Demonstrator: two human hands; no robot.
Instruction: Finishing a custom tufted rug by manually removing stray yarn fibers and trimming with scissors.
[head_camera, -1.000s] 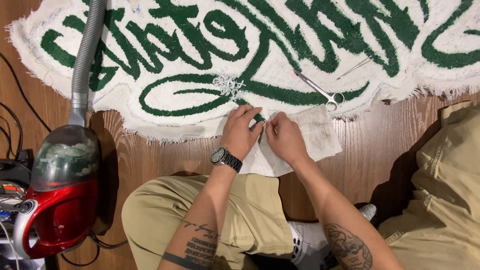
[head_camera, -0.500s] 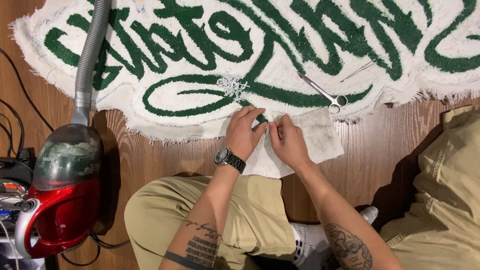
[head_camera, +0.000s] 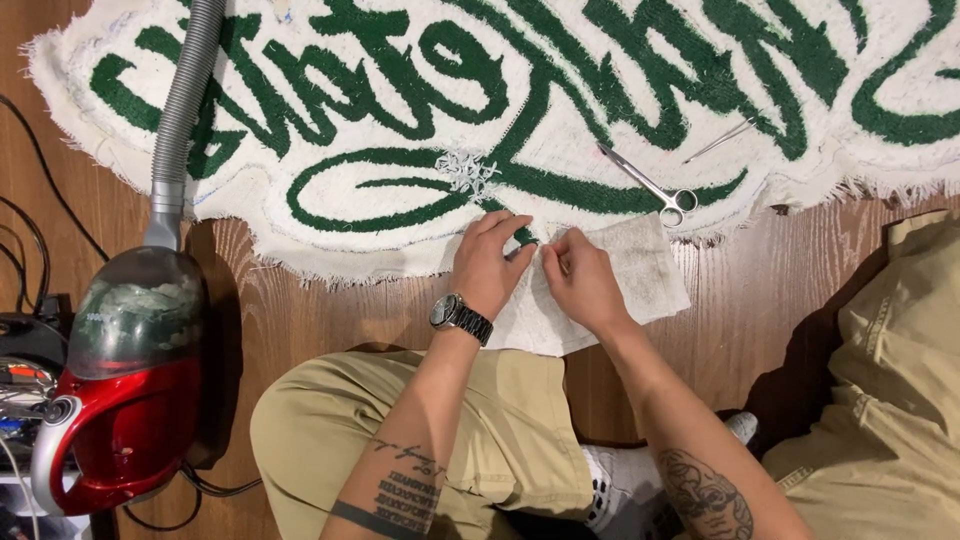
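Far left on the wooden floor (head_camera: 330, 300): red canister vacuum (head_camera: 120, 400), grey hose (head_camera: 185, 110) running up over a cream rug (head_camera: 620, 60) tufted with green lettering. At centre, left hand (head_camera: 487, 262) with a wristwatch (head_camera: 460, 316), fingers curled down on the rug's lower edge; right hand (head_camera: 580, 280) just beside it, fingertips pinching that edge above a white cloth (head_camera: 640, 270). Further right, on the rug: small scissors (head_camera: 650, 187), thin metal tweezers (head_camera: 722, 138).

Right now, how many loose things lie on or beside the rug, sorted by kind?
Scissors: 1
Thin metal tool, likely tweezers: 1
Yarn scrap clump: 1
White cloth piece under both hands: 1
Red vacuum cleaner: 1
Total: 5
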